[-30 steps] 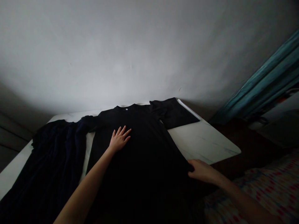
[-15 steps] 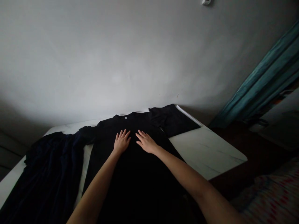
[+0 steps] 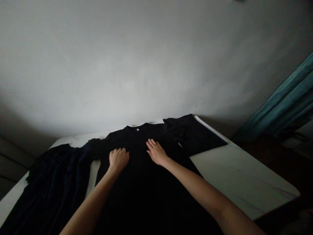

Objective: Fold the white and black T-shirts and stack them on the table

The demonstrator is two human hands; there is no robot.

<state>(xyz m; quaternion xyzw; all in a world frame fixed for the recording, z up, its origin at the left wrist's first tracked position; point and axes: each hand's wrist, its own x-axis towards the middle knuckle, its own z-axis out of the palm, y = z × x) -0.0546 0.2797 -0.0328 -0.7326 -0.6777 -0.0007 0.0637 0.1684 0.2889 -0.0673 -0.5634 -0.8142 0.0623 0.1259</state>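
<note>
Head view:

1. The black T-shirt (image 3: 144, 192) lies flat on the bench, its crew collar at the far end and its body running toward the person. The knit looks matte and soft, with a small white neck label (image 3: 137, 129) too small to read.
2. The left hand (image 3: 119, 160) rests on the chest of the shirt with its fingers curled. Whether it has hold of the cloth, I cannot tell.
3. The right hand (image 3: 156, 152) lies open on the shirt just beside the collar's lower side, fingers lightly parted, gripping nothing. Both hands are bare and near each other.
4. Past the right hand, a flat black piece of cloth (image 3: 193, 134) angles across the bench; it may be a sleeve or a separate garment, I cannot tell.
5. A rumpled dark navy garment (image 3: 56, 176) lies in soft folds just beside the shirt on the left.
6. The bench (image 3: 244, 176) has a pale, faintly veined, marble-like top with rounded corners and stands against a smooth grey wall (image 3: 146, 65). A teal curtain (image 3: 278, 101) hangs at the right.
</note>
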